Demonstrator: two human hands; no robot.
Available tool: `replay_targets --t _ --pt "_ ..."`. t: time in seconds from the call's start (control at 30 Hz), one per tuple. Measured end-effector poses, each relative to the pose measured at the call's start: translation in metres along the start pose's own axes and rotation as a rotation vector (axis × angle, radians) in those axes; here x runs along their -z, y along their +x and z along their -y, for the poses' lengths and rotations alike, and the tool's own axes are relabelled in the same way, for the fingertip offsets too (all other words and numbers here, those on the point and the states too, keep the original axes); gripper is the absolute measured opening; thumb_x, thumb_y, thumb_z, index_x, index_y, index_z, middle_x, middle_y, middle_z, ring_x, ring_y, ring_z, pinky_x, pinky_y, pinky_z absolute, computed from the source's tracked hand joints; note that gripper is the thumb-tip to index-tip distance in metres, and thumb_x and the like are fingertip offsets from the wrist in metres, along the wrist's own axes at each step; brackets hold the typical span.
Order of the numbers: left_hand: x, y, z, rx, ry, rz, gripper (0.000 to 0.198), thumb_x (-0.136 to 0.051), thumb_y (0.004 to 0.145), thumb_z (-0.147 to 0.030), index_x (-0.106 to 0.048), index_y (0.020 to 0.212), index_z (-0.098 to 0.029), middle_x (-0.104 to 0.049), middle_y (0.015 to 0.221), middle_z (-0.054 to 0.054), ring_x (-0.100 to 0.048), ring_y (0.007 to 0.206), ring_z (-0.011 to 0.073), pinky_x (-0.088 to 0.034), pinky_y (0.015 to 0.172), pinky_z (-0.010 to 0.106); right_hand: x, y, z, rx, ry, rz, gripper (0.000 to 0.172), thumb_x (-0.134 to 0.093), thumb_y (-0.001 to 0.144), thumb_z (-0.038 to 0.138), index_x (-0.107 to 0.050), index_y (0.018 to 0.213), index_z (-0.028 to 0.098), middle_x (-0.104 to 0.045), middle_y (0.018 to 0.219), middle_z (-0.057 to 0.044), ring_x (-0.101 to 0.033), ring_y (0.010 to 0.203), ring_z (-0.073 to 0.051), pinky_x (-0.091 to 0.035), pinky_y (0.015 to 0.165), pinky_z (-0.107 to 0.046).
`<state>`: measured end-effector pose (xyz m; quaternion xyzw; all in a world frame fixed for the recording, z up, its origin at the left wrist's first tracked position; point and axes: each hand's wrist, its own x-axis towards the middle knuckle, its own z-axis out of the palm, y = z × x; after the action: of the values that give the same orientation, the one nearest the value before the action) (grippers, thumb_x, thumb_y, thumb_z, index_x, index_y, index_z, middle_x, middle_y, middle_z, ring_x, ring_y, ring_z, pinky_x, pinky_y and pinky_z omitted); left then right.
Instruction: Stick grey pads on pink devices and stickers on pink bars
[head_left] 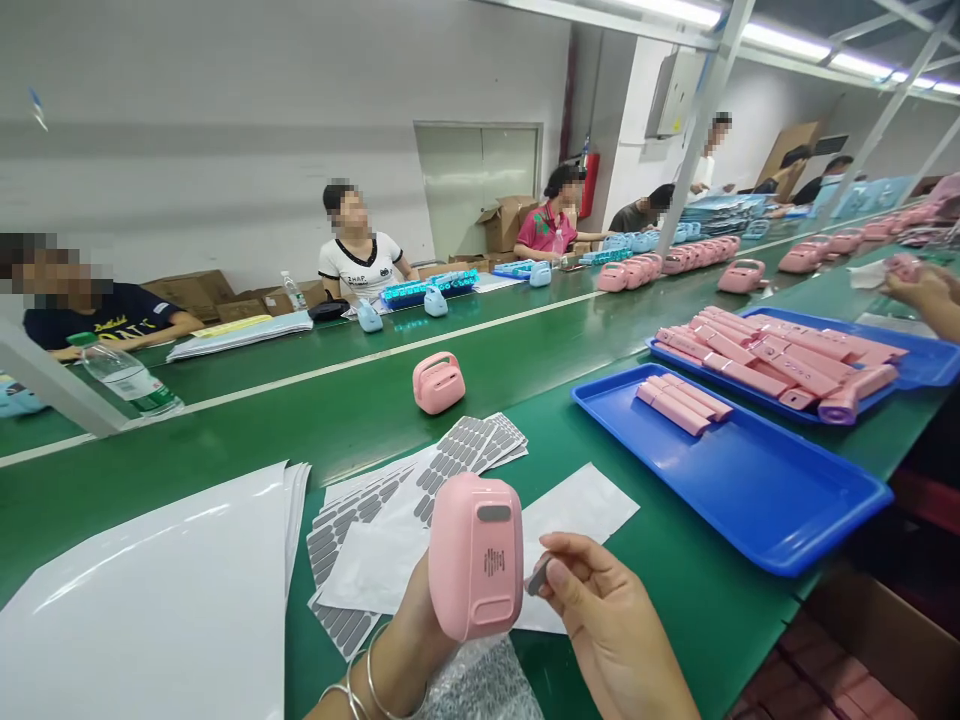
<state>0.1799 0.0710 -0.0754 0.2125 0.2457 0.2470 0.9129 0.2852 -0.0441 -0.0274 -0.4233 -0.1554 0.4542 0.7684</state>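
My left hand (420,622) is wrapped round a pink plastic housing (465,560), its base turned toward me. One grey oval pad (494,513) sits in the upper recess of that base; the lower recess (491,611) is bare pink. Printed text lies between them. Just right of the housing, my right hand (600,610) pinches a loose grey oval pad (538,577) between thumb and finger, apart from the housing. Behind them are sheets of grey oval stickers (461,455) and white backing paper (581,505).
A blue tray (757,510) with pink pieces stands at right, another heaped tray behind it. A pink unit (439,383) sits on the green belt (337,375). White sheets (150,600) lie at left, bubble wrap (484,680) below my hands. Several people sit across; a co-worker's hands (919,285) show at right.
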Motion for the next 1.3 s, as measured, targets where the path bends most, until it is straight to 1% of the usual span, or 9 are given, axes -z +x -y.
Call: replay_targets --t 0.1,0.23,0.4,0.53,0.7,0.83,1.0,1.17,1.3 --pt "-0.007 -0.004 -0.002 -0.002 0.04 0.056 0.026 -0.063 0.08 -0.034 -0.056 0.068 -0.012 -0.057 0.062 0.002 -0.054 0.054 0.0133 -0.047 0.052 0.025 -0.001 -0.011 -0.01 -0.059 0.098 -0.046 0.028 -0.086 0.058 0.037 -0.067 0.071 0.021 -0.062 0.074 0.001 -0.056 0.069 -0.013 -0.046 0.069 -0.024" --pt "-0.012 -0.007 -0.003 0.022 0.064 0.075 0.027 -0.063 0.078 -0.037 -0.065 0.076 -0.01 -0.065 0.074 0.01 -0.06 0.061 0.0193 -0.05 0.056 0.029 -0.005 -0.019 -0.023 -0.083 0.125 -0.034 0.028 -0.079 0.067 0.041 -0.062 0.066 0.019 -0.058 0.115 -0.004 -0.051 0.102 -0.02 -0.041 0.084 -0.027" --pt "-0.019 -0.01 -0.006 0.021 0.086 0.076 0.032 -0.061 0.079 -0.039 -0.068 0.073 -0.008 -0.066 0.072 0.012 -0.062 0.065 0.022 -0.051 0.058 0.028 -0.015 -0.023 -0.03 -0.088 0.153 0.013 0.025 -0.075 0.071 0.039 -0.06 0.067 0.019 -0.052 0.124 -0.007 -0.046 0.114 -0.027 -0.035 0.091 -0.034" --pt "-0.023 -0.013 -0.007 -0.001 0.099 0.054 0.033 -0.058 0.081 -0.042 -0.07 0.077 -0.011 -0.068 0.073 0.011 -0.064 0.068 0.0231 -0.053 0.061 0.03 -0.017 -0.025 -0.028 -0.063 0.063 -0.024 0.027 -0.074 0.072 0.04 -0.059 0.068 0.019 -0.049 0.128 -0.007 -0.05 0.109 -0.026 -0.037 0.089 -0.034" --pt "-0.026 -0.013 -0.007 0.008 0.143 0.071 0.034 -0.057 0.081 -0.037 -0.07 0.075 -0.007 -0.069 0.077 0.016 -0.064 0.068 0.0236 -0.054 0.063 0.031 -0.017 -0.026 -0.029 -0.042 -0.026 -0.062 0.03 -0.072 0.073 0.045 -0.058 0.069 0.019 -0.048 0.129 -0.007 -0.056 0.096 -0.022 -0.042 0.079 -0.029" --pt "-0.028 -0.013 -0.007 -0.013 0.166 0.074 0.038 -0.053 0.083 -0.041 -0.07 0.071 -0.01 -0.068 0.073 0.013 -0.064 0.067 0.0224 -0.053 0.065 0.031 -0.02 -0.026 -0.031 -0.015 -0.064 -0.111 0.03 -0.071 0.074 0.046 -0.059 0.07 0.019 -0.05 0.127 -0.008 -0.053 0.104 -0.024 -0.043 0.078 -0.028" --pt "-0.024 -0.014 -0.007 -0.054 0.229 0.055 0.024 -0.059 0.081 -0.031 -0.07 0.079 -0.01 -0.069 0.08 0.014 -0.065 0.078 0.0272 -0.053 0.072 0.036 -0.024 -0.025 -0.038 0.037 -0.003 -0.124 0.032 -0.07 0.074 0.048 -0.058 0.071 0.019 -0.053 0.126 -0.009 -0.051 0.108 -0.025 -0.043 0.081 -0.029" --pt "-0.019 -0.015 -0.006 -0.064 0.242 0.028 0.022 -0.062 0.078 -0.032 -0.07 0.074 -0.012 -0.069 0.074 0.011 -0.065 0.072 0.0254 -0.054 0.063 0.033 -0.027 -0.026 -0.041 0.066 0.002 -0.17 0.032 -0.072 0.073 0.047 -0.058 0.068 0.019 -0.054 0.124 -0.009 -0.053 0.106 -0.025 -0.044 0.077 -0.027" --pt "-0.02 -0.014 -0.006 -0.06 0.226 0.022 0.021 -0.063 0.077 -0.031 -0.07 0.072 -0.012 -0.069 0.073 0.01 -0.063 0.066 0.022 -0.054 0.06 0.03 -0.029 -0.027 -0.04 0.063 -0.003 -0.177 0.032 -0.072 0.072 0.047 -0.057 0.07 0.019 -0.054 0.123 -0.008 -0.058 0.089 -0.02 -0.044 0.072 -0.026"
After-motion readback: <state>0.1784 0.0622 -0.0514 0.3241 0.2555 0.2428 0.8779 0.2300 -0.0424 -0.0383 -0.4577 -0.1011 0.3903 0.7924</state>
